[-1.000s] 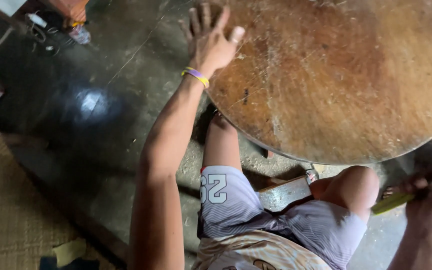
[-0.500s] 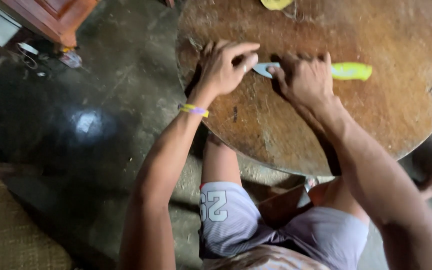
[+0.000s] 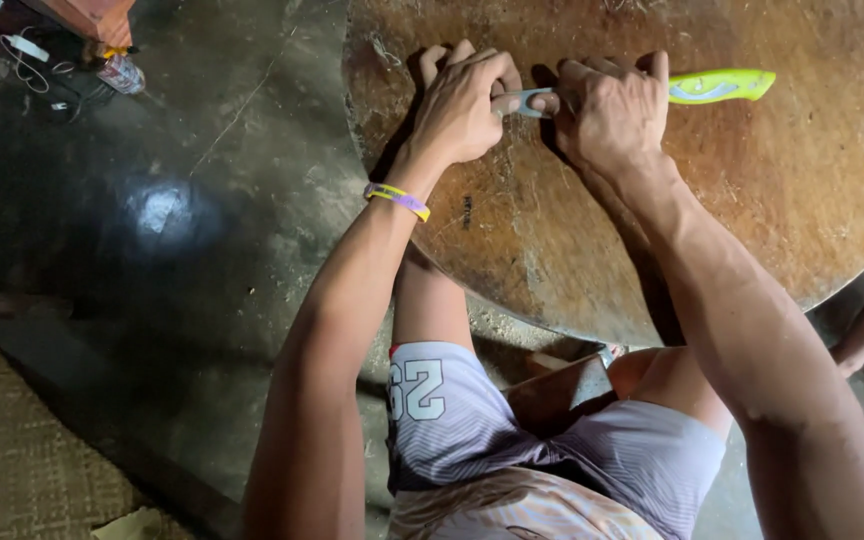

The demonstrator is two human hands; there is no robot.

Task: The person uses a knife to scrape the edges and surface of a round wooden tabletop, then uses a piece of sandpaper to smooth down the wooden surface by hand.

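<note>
Table: round worn wooden table fills the frame from 12 to 3 o'clock.
Right hand: right hand clenched around the knife, its yellow-green handle sticking out toward 3 o'clock.
Left hand: left hand, at 9 o'clock of the right, pinches the blade.
Knife: knife lies flat near the table's 12 o'clock edge.
Wristband: yellow-purple wristband on the left wrist.

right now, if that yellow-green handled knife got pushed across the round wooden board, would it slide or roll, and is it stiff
The knife would probably slide rather than roll, since it lies flat on the round wooden board. It looks stiff: its blade spans straight between the left hand and right hand. The glossy handle may be slippery, and the board's rough, worn surface might slow it.
</note>
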